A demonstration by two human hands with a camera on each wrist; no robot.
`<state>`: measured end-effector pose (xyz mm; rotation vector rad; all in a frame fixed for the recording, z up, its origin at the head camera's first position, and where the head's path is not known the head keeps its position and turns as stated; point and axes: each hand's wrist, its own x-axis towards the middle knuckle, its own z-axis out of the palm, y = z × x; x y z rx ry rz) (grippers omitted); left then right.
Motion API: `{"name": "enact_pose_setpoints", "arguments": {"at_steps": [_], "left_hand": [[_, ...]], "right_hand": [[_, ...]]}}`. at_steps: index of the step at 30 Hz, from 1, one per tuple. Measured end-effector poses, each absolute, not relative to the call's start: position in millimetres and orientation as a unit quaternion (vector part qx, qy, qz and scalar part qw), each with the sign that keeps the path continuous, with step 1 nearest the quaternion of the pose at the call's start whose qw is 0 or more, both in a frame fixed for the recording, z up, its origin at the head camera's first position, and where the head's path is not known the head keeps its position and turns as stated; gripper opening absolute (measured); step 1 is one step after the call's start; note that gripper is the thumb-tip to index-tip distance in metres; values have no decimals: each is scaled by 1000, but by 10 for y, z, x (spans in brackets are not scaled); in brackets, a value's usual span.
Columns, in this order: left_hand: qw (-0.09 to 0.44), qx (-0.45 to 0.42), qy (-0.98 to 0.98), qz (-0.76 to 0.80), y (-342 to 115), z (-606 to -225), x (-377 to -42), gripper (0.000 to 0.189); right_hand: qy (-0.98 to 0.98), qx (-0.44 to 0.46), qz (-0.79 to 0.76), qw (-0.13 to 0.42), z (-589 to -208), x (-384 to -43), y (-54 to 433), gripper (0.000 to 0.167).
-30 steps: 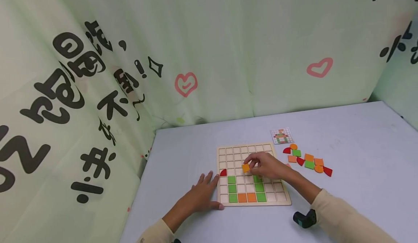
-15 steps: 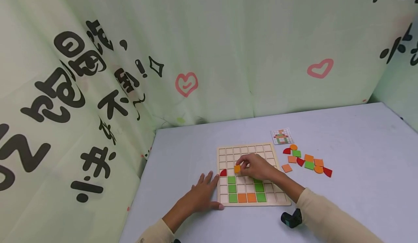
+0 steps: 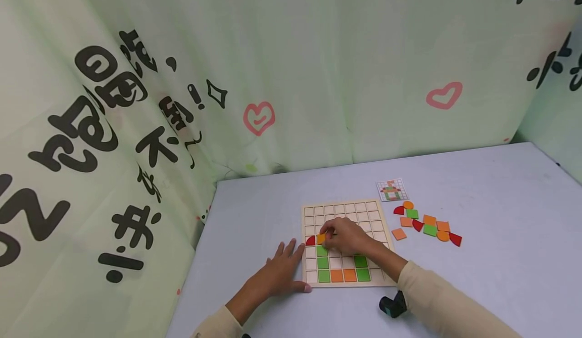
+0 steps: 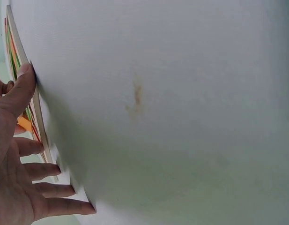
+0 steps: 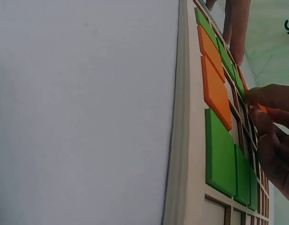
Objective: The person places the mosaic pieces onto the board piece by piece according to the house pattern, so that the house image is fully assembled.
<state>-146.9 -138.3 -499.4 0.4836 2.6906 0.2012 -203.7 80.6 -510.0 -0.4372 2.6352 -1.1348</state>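
Observation:
In the head view a wooden grid board point(image 3: 341, 203) lies on the table. My right hand point(image 3: 347, 237) pinches an orange square tile point(image 3: 321, 239) at the cell right of a red quarter-round tile point(image 3: 310, 241). Whether that square sits fully in its cell I cannot tell. Two columns of green tiles point(image 3: 323, 263) and two orange tiles point(image 3: 343, 276) fill other cells; the right hand and forearm cover part of the grid. My left hand point(image 3: 282, 272) lies with spread fingers along the board's left edge; in the left wrist view its thumb point(image 4: 23, 86) touches the rim.
Right of the board several loose tiles lie scattered: orange squares point(image 3: 399, 234), green squares point(image 3: 429, 230), orange rounds and red quarter-rounds point(image 3: 455, 239). A small pattern card point(image 3: 393, 190) lies behind them. A printed curtain point(image 3: 309, 75) hangs beyond the table's far edge.
My right hand has moved left across the board with the orange square, from the middle cells to beside the red tile. The left hand has stayed in place.

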Motion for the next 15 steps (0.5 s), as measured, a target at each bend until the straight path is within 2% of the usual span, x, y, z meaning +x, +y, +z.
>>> {"name": "enact_pose_setpoints", "arguments": {"at_steps": [15], "left_hand": [[196,180,962,65,-1383,-4984,-1464,103]], "right_hand": [[922,-149,-344,102,-5094,-2040,735,17]]}}
